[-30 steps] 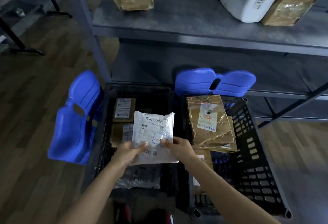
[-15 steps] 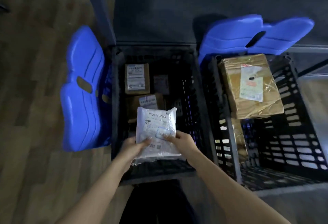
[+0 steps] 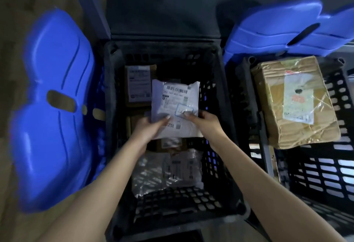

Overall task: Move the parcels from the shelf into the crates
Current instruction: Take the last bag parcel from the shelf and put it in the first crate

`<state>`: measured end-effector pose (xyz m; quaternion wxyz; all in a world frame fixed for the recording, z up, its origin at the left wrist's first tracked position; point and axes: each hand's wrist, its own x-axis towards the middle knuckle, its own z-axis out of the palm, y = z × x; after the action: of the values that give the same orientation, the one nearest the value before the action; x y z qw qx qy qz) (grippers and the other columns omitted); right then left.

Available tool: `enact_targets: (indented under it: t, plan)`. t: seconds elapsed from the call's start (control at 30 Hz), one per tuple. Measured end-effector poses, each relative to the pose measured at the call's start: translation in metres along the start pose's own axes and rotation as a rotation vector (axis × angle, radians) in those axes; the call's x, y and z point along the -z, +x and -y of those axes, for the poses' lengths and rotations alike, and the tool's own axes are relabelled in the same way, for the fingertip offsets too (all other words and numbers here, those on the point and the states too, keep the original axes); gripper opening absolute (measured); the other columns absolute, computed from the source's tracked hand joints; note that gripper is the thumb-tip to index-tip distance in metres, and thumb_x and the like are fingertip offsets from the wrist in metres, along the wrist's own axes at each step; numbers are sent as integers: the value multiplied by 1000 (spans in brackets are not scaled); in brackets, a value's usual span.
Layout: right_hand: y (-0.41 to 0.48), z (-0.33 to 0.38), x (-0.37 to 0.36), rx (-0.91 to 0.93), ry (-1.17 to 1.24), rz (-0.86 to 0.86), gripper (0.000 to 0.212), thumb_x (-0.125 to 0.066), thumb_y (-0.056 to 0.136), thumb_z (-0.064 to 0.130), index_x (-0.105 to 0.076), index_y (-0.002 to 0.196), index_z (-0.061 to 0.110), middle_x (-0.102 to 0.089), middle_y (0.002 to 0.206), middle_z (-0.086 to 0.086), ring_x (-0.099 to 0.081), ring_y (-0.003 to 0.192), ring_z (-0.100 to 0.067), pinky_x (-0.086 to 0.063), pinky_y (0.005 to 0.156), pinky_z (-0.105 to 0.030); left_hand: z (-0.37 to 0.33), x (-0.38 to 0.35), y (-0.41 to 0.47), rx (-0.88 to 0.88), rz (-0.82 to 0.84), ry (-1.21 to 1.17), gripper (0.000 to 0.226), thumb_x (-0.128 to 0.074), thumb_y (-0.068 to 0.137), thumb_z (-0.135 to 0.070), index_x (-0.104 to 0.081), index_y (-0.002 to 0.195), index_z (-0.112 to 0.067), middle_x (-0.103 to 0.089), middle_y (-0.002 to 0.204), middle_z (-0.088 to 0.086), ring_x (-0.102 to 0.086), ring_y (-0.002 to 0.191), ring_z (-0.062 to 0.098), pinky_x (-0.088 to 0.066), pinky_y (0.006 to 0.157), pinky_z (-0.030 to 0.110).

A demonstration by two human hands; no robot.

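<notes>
A white parcel [image 3: 175, 105] is being held over the middle of the black crate [image 3: 110, 96], just above the brown boxes [image 3: 138, 86] lying inside it. Its lower end is being pinched by the left hand [image 3: 148, 128] and the right hand [image 3: 207, 123], with thumbs pressed on top

Both hands [image 3: 147, 128] [image 3: 206, 122] hold white parcel [image 3: 175, 105] over black crate [image 3: 113, 107].

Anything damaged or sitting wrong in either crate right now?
Yes: the cardboard box in the right crate is dented and creased, its tape wrinkled, and it lies askew to the crate walls. The white parcel held by the left hand and right hand looks intact.
</notes>
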<state>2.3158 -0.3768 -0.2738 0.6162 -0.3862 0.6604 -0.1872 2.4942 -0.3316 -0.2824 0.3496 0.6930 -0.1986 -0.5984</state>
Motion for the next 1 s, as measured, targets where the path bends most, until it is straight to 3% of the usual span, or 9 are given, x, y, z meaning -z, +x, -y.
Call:
enact_targets:
  t: [0.1, 0.23, 0.37, 0.47, 0.57, 0.63, 0.73, 0.87, 1.0]
  plan:
    - [29, 25, 1, 26, -30, -55, 20, -77, 77, 46, -73, 85, 28, -74, 79, 16, -70, 78, -3, -53, 67, -18, -26, -5, 28, -44, -24, 7, 14, -73, 81, -29, -66, 89, -21, -68, 91, -1, -63, 76, 8, -50, 63, 18]
    - [65, 49, 5, 54, -35, -101, 17, -76, 80, 42, -68, 80, 27, -71, 81, 14, -66, 74, -2, -49, 62, -17, -50, -6, 61, -152, -80, 50, 32, -72, 82, -23, -65, 111, -11, -67, 103, 5, -61, 79, 9, -45, 56, 6]
    - [89, 52, 7, 92, -45, -73, 17, -73, 86, 28, -68, 98, 17, -69, 88, 6, -63, 72, 0, -47, 55, -10, -51, -2, 81, -188, -150, 51, 43, -72, 81, -18, -62, 120, -3, -66, 112, 9, -60, 94, 15, -46, 61, 6]
    - [98, 49, 7, 73, -20, -55, 14, -70, 89, 19, -67, 101, 12, -68, 91, 0, -61, 70, 0, -46, 52, -6, -51, 0, 86, -190, -152, 84, 40, -71, 82, -17, -62, 118, -3, -67, 109, 10, -60, 88, 13, -46, 62, 10]
    - [104, 45, 5, 38, -34, -58, 24, -68, 90, 17, -67, 109, 3, -69, 101, -7, -63, 79, -10, -47, 56, -10, -53, 3, 88, -200, -145, 87, 39, -72, 81, -17, -63, 118, -6, -65, 99, 1, -56, 73, 5, -42, 54, 0]
    - [110, 45, 4, 23, -49, -68, 27, -68, 90, 17, -67, 112, 1, -69, 106, -10, -63, 84, -14, -47, 60, -14, -55, 6, 91, -226, -149, 119, 40, -72, 81, -17, -63, 118, -7, -64, 98, -1, -56, 76, 5, -41, 56, -1]
    - [119, 46, 0, 13, -66, -83, 30, -68, 90, 14, -65, 115, -3, -68, 113, -15, -63, 94, -21, -47, 76, -24, -54, 5, 91, -304, -101, 275, 43, -73, 80, -16, -61, 121, -9, -64, 107, 1, -61, 91, 13, -44, 71, 5]
    - [125, 43, -4, 4, -48, -102, 31, -69, 89, 13, -65, 115, -4, -68, 115, -18, -65, 105, -30, -51, 93, -37, -53, -9, 89, -717, -21, 825, 62, -78, 75, -16, -52, 131, -10, -53, 134, 9, -53, 121, 24, -43, 92, 26]
    - [125, 40, -1, 37, -35, -84, 31, -70, 87, 15, -64, 115, 5, -69, 114, -9, -66, 98, -20, -51, 81, -29, -56, -20, 95, -803, -22, 983, 82, -84, 67, -20, -42, 135, -3, -44, 138, 13, -49, 121, 29, -53, 87, 37]
